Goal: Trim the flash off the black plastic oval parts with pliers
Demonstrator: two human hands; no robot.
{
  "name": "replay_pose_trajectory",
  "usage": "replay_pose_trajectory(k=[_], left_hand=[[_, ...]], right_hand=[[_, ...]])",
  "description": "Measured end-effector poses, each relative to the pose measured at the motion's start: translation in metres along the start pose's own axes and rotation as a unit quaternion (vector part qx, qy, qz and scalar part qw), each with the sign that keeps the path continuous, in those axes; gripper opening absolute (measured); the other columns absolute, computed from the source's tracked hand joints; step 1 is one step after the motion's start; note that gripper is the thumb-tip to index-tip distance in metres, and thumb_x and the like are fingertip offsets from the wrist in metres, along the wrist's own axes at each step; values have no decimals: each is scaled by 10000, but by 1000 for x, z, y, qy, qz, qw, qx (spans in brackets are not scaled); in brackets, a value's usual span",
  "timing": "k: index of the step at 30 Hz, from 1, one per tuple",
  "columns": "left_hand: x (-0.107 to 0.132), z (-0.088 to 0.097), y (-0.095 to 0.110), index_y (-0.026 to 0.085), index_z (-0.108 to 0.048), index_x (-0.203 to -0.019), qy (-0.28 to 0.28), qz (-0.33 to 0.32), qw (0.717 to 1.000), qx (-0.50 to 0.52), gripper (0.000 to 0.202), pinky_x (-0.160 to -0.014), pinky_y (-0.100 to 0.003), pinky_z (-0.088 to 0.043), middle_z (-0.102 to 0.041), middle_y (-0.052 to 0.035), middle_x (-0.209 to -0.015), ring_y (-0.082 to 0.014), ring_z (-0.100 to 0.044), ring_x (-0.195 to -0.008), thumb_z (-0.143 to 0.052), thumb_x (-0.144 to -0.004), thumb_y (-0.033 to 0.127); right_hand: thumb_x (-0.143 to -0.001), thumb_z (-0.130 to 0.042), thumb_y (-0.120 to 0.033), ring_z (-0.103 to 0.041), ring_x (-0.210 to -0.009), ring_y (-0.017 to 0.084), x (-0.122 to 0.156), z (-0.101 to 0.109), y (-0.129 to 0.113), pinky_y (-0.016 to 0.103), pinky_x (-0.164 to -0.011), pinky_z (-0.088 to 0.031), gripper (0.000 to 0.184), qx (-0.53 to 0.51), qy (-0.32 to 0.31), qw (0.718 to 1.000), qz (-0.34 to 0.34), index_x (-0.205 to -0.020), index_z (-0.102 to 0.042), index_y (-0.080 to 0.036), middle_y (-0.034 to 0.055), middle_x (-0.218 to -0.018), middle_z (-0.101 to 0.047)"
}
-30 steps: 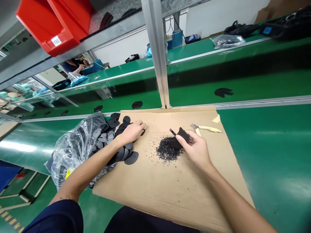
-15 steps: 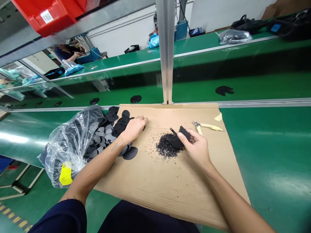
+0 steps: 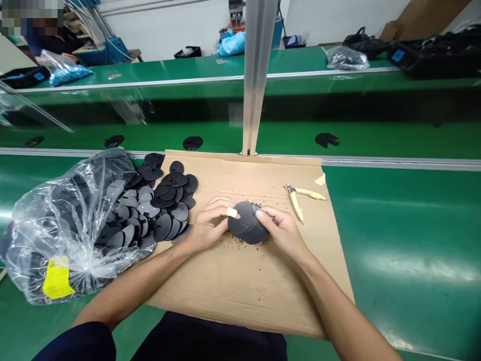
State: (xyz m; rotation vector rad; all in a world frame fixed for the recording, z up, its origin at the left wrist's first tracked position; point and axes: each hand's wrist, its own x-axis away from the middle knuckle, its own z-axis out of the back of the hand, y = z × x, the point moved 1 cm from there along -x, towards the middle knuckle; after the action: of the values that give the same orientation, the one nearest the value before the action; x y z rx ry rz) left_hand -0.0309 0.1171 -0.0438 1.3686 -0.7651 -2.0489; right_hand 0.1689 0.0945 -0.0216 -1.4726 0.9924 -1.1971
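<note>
My left hand [image 3: 210,223] pinches a flat dark plastic disc [image 3: 242,220] at its left edge; pale tape wraps one finger. My right hand [image 3: 284,230] grips dark curved plastic pieces [image 3: 259,231] from the right, thumb on top. Disc and pieces meet and overlap between the hands, so where one ends is hard to tell. Beneath them, small black scraps [image 3: 240,241] lie on the cardboard sheet [image 3: 233,291], mostly hidden. Left of my left hand, many loose black discs [image 3: 173,188] spill from a clear plastic bag [image 3: 75,225] with a yellow label.
Cutting pliers [image 3: 296,204] with pale yellow handles lie apart on the cardboard, right of the scraps. A metal post [image 3: 255,85] rises behind the cardboard. Several black pieces [image 3: 193,143] lie on the green strip beyond the rail. Another person [image 3: 45,40] sits far left.
My left hand has left the disc pile and come right to the middle with a disc, meeting the pieces in my right hand above the scraps. The view has shifted right.
</note>
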Motion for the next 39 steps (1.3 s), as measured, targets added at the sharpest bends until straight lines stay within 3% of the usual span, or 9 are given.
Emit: replay_pose_trajectory(k=[4,9,13,16,18,23,31,35,39], left_hand=[[13,-1,-5,208,-744,-967,-10,21,1000,15,149,-869,-342,-581,-751,-88,-1007,-185,-703,-984,-599,-966,170],[16,-1,-3,202,-747,-1003,-17,39,999,32,204,-878,-292,-577,-749,-93,-1060,-172,-713,-999,-548,-988,157],[22,-5,-3,204,-670,-1201,-5,87,995,58,271,-959,-308,-550,-703,-101,-1157,-181,-676,-1089,-455,-1036,209],[28,-8,-3,199,-576,-1313,34,146,986,76,337,-920,-293,-540,-662,-86,-1132,-171,-652,-1004,-564,-1007,339],[31,-10,-2,195,-591,-1280,41,175,980,83,369,-863,-267,-530,-651,-52,-1015,-155,-632,-915,-641,-965,381],[35,-13,0,191,-630,-1113,49,240,964,105,232,-791,-237,-508,-604,-8,-846,-142,-622,-849,-677,-945,344],[32,-13,3,186,-555,-898,56,238,963,114,189,-731,-213,-480,-549,21,-760,-127,-632,-816,-684,-939,318],[32,-12,3,182,-575,-913,53,229,966,111,176,-733,-209,-477,-580,7,-817,-120,-627,-825,-696,-931,308],[32,-13,3,192,-630,-1109,45,241,963,115,243,-715,-210,-481,-585,1,-852,-112,-588,-781,-690,-936,351]], right_hand=[[-770,-704,-695,-568,-549,128,3,-4,0,239,-471,-487,509,10,-19,999,-26,-723,-652,-190,-17,-623,-596],[-753,-762,-627,-547,-600,121,3,-3,1,238,-544,-483,447,24,-12,999,-23,-764,-659,-192,-16,-673,-608],[-780,-758,-578,-486,-591,111,4,-5,1,237,-555,-458,411,66,25,997,33,-706,-621,-198,-31,-641,-535],[-844,-720,-511,-480,-607,112,6,-9,3,235,-563,-444,346,94,42,991,89,-731,-614,-201,-26,-669,-539],[-873,-698,-477,-492,-621,117,8,-12,6,236,-565,-439,302,112,43,986,112,-773,-624,-202,-18,-692,-556],[-888,-683,-468,-507,-638,128,10,-13,14,242,-568,-437,280,135,32,984,108,-815,-648,-200,-5,-704,-574],[-874,-702,-490,-507,-635,127,10,-14,14,237,-561,-442,303,128,31,985,108,-812,-653,-198,-1,-707,-583],[-891,-685,-460,-495,-631,122,11,-15,14,235,-556,-428,279,135,29,984,114,-809,-640,-197,-7,-703,-568],[-908,-668,-418,-475,-616,114,11,-16,14,232,-543,-411,247,139,32,982,125,-802,-621,-200,-15,-693,-553]])
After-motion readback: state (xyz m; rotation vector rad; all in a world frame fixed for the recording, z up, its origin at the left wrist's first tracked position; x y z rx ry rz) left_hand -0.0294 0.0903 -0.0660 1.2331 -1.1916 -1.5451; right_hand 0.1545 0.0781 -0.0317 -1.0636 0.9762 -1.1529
